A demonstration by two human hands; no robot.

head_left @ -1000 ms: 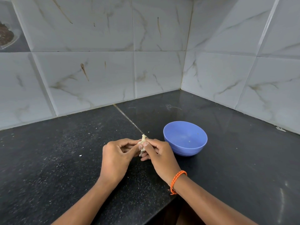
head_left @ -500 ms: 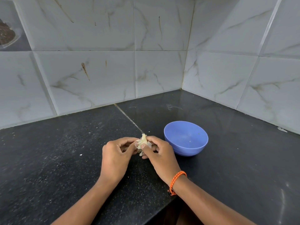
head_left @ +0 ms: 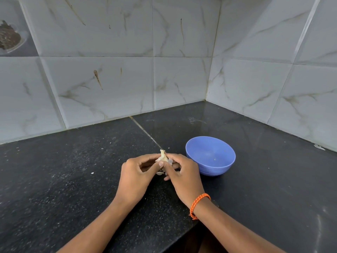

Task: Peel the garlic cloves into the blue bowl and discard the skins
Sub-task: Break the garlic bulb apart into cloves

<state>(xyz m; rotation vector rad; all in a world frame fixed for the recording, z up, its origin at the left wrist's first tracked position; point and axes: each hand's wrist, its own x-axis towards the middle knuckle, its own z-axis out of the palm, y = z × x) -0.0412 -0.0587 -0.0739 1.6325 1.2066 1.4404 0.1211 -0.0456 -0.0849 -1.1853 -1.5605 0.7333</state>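
While both hands, the left hand [head_left: 135,177] and right hand [head_left: 184,175], pinch a papery white garlic bulb [head_left: 162,157] together, peeling seems just begun. The round blue plastic bowl [head_left: 226,167] looks empty; next, likely prising a clove free.

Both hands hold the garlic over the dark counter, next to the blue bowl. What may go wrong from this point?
1. The garlic is pinched by the left hand and right hand beside the blue bowl, not above it, so a loosened clove may drop onto the counter.
2. Loose skin hangs below the grip; flakes may scatter on the counter, or drift into the bowl.
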